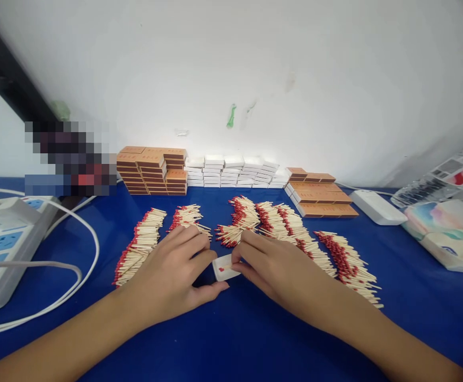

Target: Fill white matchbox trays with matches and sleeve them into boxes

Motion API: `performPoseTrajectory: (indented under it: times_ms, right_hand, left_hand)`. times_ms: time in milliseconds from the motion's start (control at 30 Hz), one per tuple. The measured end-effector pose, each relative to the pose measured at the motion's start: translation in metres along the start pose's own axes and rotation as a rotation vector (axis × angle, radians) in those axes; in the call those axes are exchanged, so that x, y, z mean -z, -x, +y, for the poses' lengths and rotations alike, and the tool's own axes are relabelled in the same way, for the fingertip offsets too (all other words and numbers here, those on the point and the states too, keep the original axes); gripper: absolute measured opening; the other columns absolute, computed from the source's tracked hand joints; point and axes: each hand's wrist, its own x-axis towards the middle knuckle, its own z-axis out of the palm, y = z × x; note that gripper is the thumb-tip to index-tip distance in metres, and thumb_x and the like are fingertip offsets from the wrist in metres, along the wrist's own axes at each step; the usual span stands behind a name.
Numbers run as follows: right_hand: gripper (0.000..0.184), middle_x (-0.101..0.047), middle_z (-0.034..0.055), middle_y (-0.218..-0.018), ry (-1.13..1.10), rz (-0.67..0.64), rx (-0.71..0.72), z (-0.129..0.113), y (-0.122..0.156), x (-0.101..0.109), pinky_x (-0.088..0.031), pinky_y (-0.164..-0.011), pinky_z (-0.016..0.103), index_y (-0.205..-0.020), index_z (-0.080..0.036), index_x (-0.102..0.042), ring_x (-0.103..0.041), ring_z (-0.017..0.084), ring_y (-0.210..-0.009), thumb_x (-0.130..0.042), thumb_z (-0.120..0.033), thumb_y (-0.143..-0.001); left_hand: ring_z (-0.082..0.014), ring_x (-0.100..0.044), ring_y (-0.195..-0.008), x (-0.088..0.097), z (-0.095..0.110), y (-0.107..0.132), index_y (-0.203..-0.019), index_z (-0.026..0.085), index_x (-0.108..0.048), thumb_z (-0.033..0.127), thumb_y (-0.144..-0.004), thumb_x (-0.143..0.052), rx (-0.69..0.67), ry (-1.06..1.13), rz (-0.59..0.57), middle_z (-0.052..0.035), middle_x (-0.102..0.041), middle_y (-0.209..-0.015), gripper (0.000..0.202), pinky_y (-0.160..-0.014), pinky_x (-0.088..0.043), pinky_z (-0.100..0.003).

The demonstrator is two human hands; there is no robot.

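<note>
A small white matchbox tray (228,275) rests on the blue tabletop between my hands, with a few red-headed matches (221,269) lying inside it. My right hand (269,260) reaches over the tray's right end, its thumb and fingertips pinched on the pale match sticks there. At the tray's left end is my left hand (179,265), thumb stretched apart from the bent index finger and nothing visible between them. Just behind my left hand lies a small match pile (187,213). Another match pile (244,212) spreads out beyond my right fingers.
More match piles lie left (146,233) and right (346,260). Along the wall stand stacked orange matchboxes (151,170), white trays (231,172) and more orange boxes (321,193). A power strip (4,249) with cables occupies the left; a tissue pack (446,228) and white adapter (378,207) the right.
</note>
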Motion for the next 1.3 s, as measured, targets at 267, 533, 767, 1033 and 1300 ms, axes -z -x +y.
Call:
performPoseTrajectory:
  times_ms: [267,533,767,1033,1300]
  right_hand:
    - [0.011,-0.070,0.0050,-0.103,-0.181,0.007,-0.139,0.031,0.004,0.005,-0.050,-0.073,0.031,-0.107,-0.021,-0.073,-0.070,0.020,-0.088,-0.064,-0.014,-0.106]
    - [0.018,-0.069,0.0054,-0.105,-0.274,-0.096,-0.140,0.058,0.002,-0.005,-0.050,-0.079,0.033,-0.114,-0.023,-0.075,-0.069,0.021,-0.095,-0.060,-0.015,-0.108]
    - [0.019,-0.067,0.0047,-0.099,-0.310,-0.090,-0.115,0.054,0.001,-0.006,-0.049,-0.077,0.031,-0.114,-0.023,-0.077,-0.067,0.020,-0.090,-0.061,-0.016,-0.108]
    - [0.022,-0.068,0.0055,-0.100,-0.378,-0.088,-0.085,0.057,0.003,-0.002,-0.051,-0.078,0.031,-0.111,-0.023,-0.081,-0.067,0.018,-0.089,-0.061,-0.017,-0.108]
    - [0.018,-0.070,0.0047,-0.102,-0.370,-0.100,-0.120,0.054,0.001,-0.001,-0.051,-0.079,0.032,-0.111,-0.024,-0.079,-0.069,0.019,-0.092,-0.063,-0.016,-0.106]
  left_hand:
    - [-0.0251,-0.062,-0.090,0.002,0.004,0.000,-0.098,0.017,-0.073,0.038,-0.098,-0.076,-0.007,0.007,-0.005,-0.0061,-0.068,-0.091,0.021,-0.082,-0.051,-0.041]
    - [-0.0252,-0.062,-0.090,0.001,0.004,0.001,-0.097,0.016,-0.075,0.039,-0.097,-0.077,-0.012,0.026,-0.019,-0.0056,-0.067,-0.091,0.024,-0.084,-0.053,-0.043]
    - [-0.0247,-0.062,-0.090,0.001,0.003,0.001,-0.095,0.016,-0.075,0.039,-0.097,-0.077,-0.015,0.017,-0.038,-0.0049,-0.066,-0.090,0.023,-0.083,-0.053,-0.042]
    - [-0.0239,-0.061,-0.088,0.001,0.003,0.002,-0.095,0.016,-0.075,0.039,-0.097,-0.077,-0.015,0.026,-0.035,-0.0045,-0.065,-0.089,0.023,-0.082,-0.052,-0.041]
    - [-0.0241,-0.063,-0.088,0.002,0.003,0.001,-0.098,0.016,-0.075,0.038,-0.098,-0.077,-0.013,0.026,-0.043,-0.0053,-0.067,-0.090,0.022,-0.082,-0.053,-0.041]
